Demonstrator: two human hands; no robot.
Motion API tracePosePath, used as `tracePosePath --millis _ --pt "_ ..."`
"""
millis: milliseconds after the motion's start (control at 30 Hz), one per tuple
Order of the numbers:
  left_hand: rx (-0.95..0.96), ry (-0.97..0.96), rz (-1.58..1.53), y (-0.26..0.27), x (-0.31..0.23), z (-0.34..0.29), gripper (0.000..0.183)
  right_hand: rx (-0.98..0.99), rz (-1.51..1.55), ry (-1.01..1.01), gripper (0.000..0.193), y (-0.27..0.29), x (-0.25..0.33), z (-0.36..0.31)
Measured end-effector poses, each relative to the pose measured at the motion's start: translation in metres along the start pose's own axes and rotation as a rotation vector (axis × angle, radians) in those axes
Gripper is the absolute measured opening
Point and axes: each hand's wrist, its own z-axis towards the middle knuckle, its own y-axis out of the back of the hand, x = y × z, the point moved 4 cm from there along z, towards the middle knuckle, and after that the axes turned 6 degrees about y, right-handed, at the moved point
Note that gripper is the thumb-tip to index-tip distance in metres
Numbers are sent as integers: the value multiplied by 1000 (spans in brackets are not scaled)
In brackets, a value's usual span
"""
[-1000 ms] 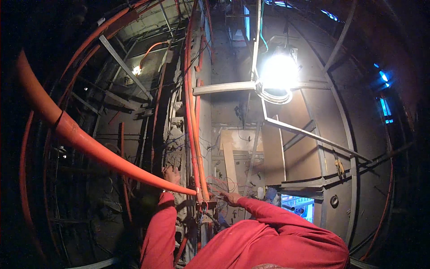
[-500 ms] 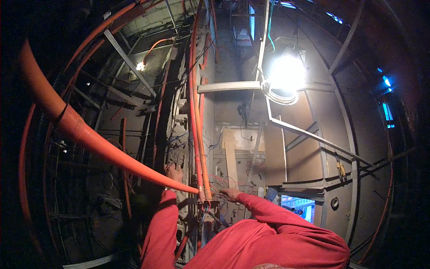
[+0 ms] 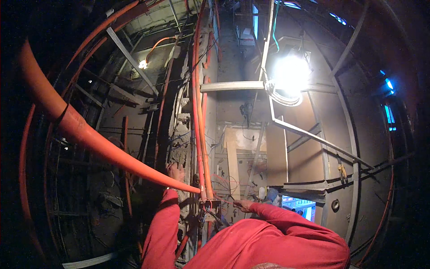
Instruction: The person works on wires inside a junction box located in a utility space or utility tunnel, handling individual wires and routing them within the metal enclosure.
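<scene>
My right hand [image 3: 243,205] is closed in a pinch on a thin red wire [image 3: 224,200], which runs left to a cluster of wires at the box [image 3: 210,207]. Upright orange conduits [image 3: 200,148] end just above this box. On the wall's rough, broken top [image 3: 180,157] rests my left hand [image 3: 175,171], its fingers apart and laid against the masonry. A thick orange pipe [image 3: 112,152] crosses in front of the left wrist and hides part of it.
A glaring work lamp [image 3: 290,76] hangs at upper right beside pale metal framing bars [image 3: 233,86]. A wooden board [image 3: 231,161] leans beyond my right hand. At left, a smaller lamp [image 3: 143,64] lights a dark space with more bars and pipes. A roll of tape [image 3: 335,204] lies at right.
My right hand has moved right and slightly down, away from the box, with the red wire stretched between them. The left hand stays on the wall. The view has shifted slightly.
</scene>
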Motion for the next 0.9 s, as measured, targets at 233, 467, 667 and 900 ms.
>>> tracePosePath --millis 233,467,667,900 --pt "-39 288 -117 -12 30 -9 38 -43 30 -13 39 13 26 -15" --pt "33 182 52 -4 17 -3 42 -192 -9 -124 40 49 -11 -66" --pt "121 153 75 -6 10 -3 45 -164 -56 -142 40 37 -2 -59" --pt "-53 78 64 -13 6 -1 35 88 15 -212 47 13 53 -29"
